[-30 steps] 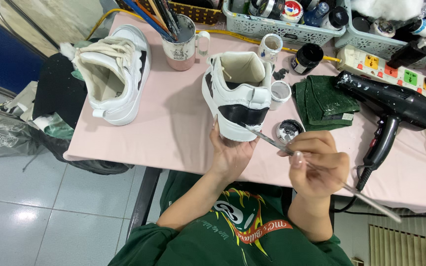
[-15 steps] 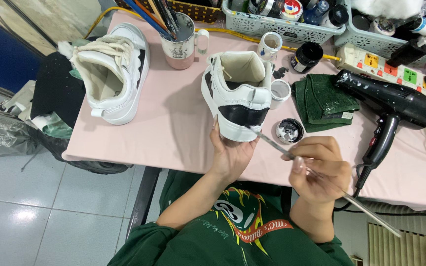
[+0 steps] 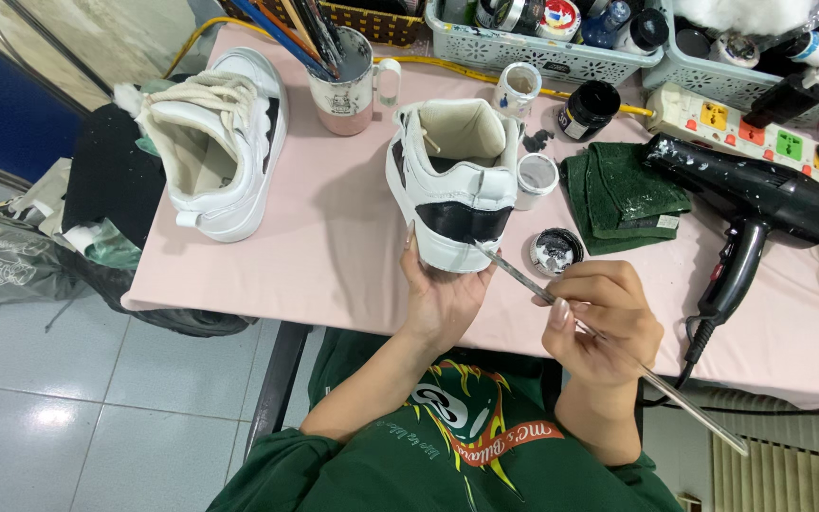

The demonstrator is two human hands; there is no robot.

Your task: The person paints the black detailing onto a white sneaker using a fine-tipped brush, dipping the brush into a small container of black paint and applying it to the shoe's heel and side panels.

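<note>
From my remote seat, I look down on a pink work table where the left hand cups the heel of a white sneaker, fingers wrapped up around its back so the black heel panel faces the person and stays steady. The shoe stands on its sole near the table's front edge, heel toward the body, which puts the painted band within easy reach. The right hand pinches a long thin brush like a pen, closed firmly on the shaft; its tip meets the lower edge of the black panel, and the long handle trails off past the wrist. Just beside the brush tip sits a small open paint lid with black and white smears, I judge close by for reloading. A small white jar stands touching or nearly touching the shoe's right side, and a folded green cloth lies beyond it, handy for wiping. The black hair dryer rests at the right, probably for drying coats. The second sneaker waits at the left, well apart, next to a mug of brushes.
</note>
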